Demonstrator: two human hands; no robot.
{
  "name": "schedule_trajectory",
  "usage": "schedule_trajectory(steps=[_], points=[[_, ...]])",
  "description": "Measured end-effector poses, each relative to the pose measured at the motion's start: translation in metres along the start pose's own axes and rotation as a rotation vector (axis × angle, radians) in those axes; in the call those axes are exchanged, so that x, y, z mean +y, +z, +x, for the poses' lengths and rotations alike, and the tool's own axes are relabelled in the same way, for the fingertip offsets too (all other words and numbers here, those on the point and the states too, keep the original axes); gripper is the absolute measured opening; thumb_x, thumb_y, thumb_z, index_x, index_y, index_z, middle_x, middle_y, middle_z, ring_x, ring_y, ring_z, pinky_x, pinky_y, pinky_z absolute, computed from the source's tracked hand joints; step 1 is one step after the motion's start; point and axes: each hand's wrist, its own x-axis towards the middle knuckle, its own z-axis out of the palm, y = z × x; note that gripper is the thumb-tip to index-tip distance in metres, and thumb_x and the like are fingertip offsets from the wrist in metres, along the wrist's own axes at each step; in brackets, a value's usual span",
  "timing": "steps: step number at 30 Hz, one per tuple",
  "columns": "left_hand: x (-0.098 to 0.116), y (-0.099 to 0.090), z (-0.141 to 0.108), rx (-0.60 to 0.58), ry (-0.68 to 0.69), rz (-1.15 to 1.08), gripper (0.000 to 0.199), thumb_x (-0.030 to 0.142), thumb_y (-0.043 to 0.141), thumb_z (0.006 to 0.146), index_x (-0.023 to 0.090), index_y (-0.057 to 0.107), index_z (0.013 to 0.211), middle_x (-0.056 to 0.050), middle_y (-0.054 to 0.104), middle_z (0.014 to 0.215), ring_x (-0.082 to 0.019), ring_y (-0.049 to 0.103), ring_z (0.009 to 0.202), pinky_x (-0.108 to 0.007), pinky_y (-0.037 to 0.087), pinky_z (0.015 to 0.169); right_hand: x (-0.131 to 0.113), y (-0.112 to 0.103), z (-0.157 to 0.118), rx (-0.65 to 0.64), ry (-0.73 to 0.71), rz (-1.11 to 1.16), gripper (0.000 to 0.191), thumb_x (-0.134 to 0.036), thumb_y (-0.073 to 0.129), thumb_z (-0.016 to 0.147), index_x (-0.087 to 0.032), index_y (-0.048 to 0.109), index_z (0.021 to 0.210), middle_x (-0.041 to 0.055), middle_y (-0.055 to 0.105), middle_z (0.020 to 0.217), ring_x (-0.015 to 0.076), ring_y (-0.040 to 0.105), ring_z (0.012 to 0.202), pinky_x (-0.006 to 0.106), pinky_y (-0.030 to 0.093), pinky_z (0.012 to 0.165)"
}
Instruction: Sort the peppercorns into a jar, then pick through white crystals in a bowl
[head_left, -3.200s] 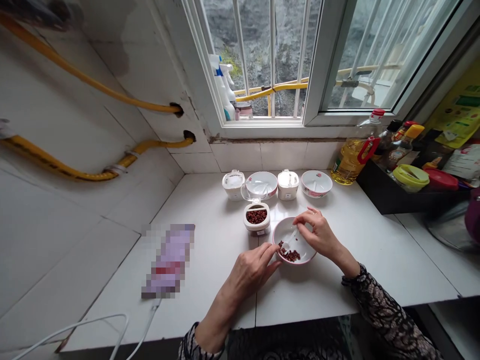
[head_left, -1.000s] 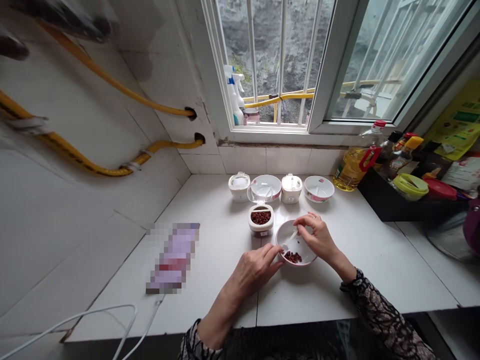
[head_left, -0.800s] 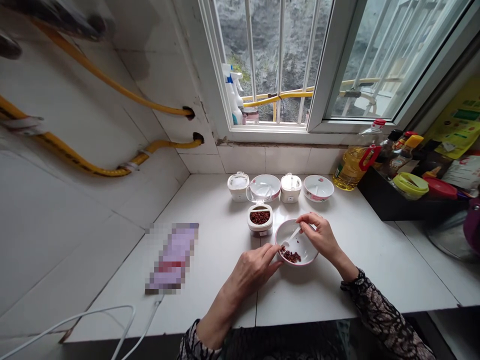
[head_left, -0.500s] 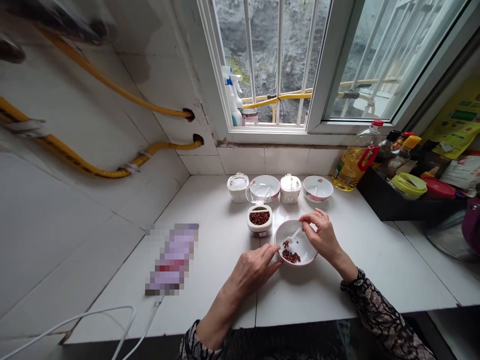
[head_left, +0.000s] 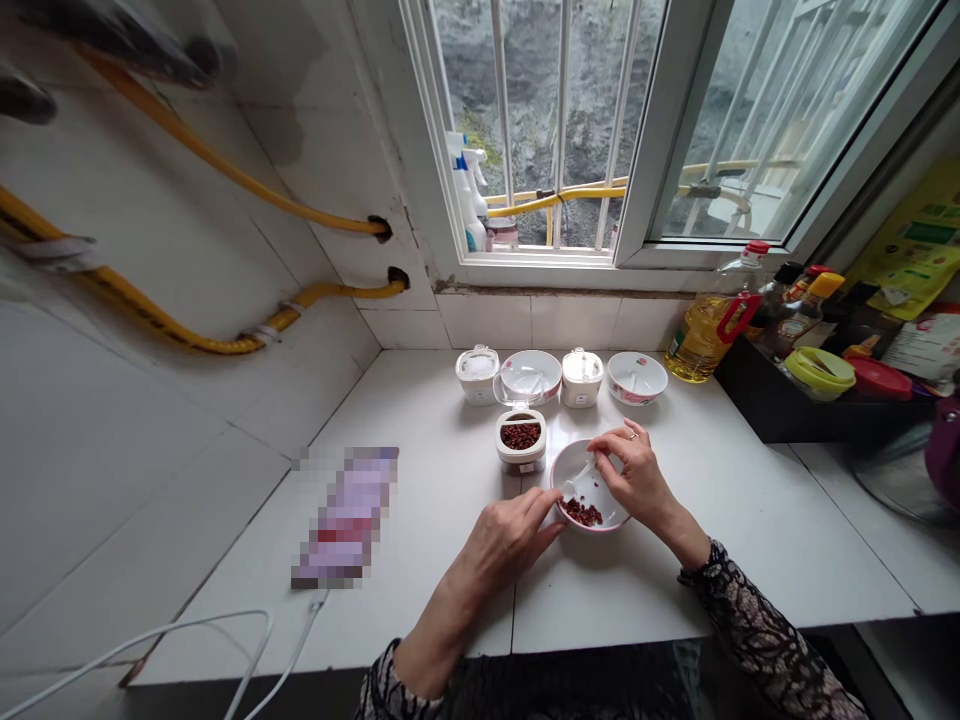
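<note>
A white bowl with a pink rim (head_left: 613, 508) stands on the counter, with a small heap of reddish-brown peppercorns (head_left: 583, 512) at its near side. My left hand (head_left: 510, 525) grips the bowl's left rim between thumb and fingers. Pinched in my right hand (head_left: 637, 475) is the handle of a small white spoon (head_left: 579, 484), its head low inside the bowl, just above the heap. No peppercorns can be made out on the spoon. Just behind the bowl, to the left, sits an open seasoning jar (head_left: 520, 462) full of the same peppercorns.
Two lidded seasoning jars, one on the left (head_left: 478, 378) and one on the right (head_left: 582, 380), line the back beside two floral bowls. An oil bottle (head_left: 705, 335) and a black condiment rack (head_left: 780, 400) stand at right. A blurred-out purple object (head_left: 349, 515) lies left, near a white cable (head_left: 262, 625).
My right hand has shifted a little left, bringing the spoon lower toward the bowl's left side. Peppercorns visible on the spoon before no longer show there. My left hand stays on the rim.
</note>
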Motion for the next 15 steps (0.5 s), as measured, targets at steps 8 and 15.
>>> schedule_trajectory(steps=[8, 15], points=[[-0.0015, 0.0024, -0.0019, -0.009, -0.008, -0.019, 0.022, 0.032, 0.042, 0.103, 0.015, 0.052, 0.112, -0.004, 0.067, 0.083, -0.015, 0.066, 0.063, -0.024, 0.048, 0.049, 0.0059, -0.0054, 0.0002, -0.017, 0.047, 0.047, 0.016, -0.015, 0.053, 0.085, -0.023, 0.066, 0.085, 0.0008, 0.073, 0.076, 0.0209, 0.068, 0.078, 0.057, 0.035, 0.107], [-0.0017, 0.0023, -0.003, -0.027, -0.018, -0.031, 0.021, 0.032, 0.045, 0.102, 0.015, 0.053, 0.112, -0.004, 0.067, 0.083, -0.015, 0.066, 0.064, -0.023, 0.049, 0.05, 0.0022, -0.0016, -0.0016, 0.001, -0.001, -0.007, 0.017, -0.013, 0.052, 0.085, -0.023, 0.066, 0.084, 0.0022, 0.073, 0.078, 0.0221, 0.068, 0.083, 0.057, 0.033, 0.108]])
